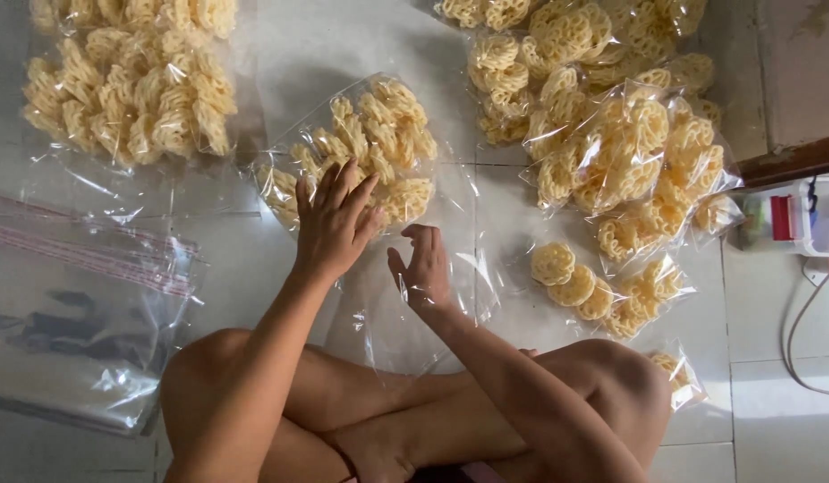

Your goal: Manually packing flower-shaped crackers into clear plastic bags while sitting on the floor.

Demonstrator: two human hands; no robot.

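Surroundings: white tiled floor [343, 45], viewed from above; the person sits cross-legged on it, knees at the lower edge. Stack of empty clear bags with red seal strips [74, 304] at left, lying flat. Filled bag of pale yellow flower-shaped crackers [132, 85] at upper left. Heap of several filled bags [611, 116] at upper right, overlapping one another. Loose crackers [575, 282] on a plastic sheet just below that heap, near the right knee. Small white machine with a red part [790, 219] at the right edge, with a cable [794, 340] curving down over the tiles.

Item in hand: clear bag of crackers [369, 152], centre, lying on the floor in front of the legs; crackers bunched at its far end, the near end empty and flat, reaching toward the shins.

Grip, left hand [334, 219]: fingers spread, palm down, pressing on the crackers at the bag's near-left part; nothing clasped.

Grip, right hand [423, 268]: fingers loosely curled and apart, resting on the empty plastic just right of the left hand; whether it pinches the film cannot be told.

Room: bare tiles between centre bag and both outer groups; wooden edge [790, 161] closes the upper right.
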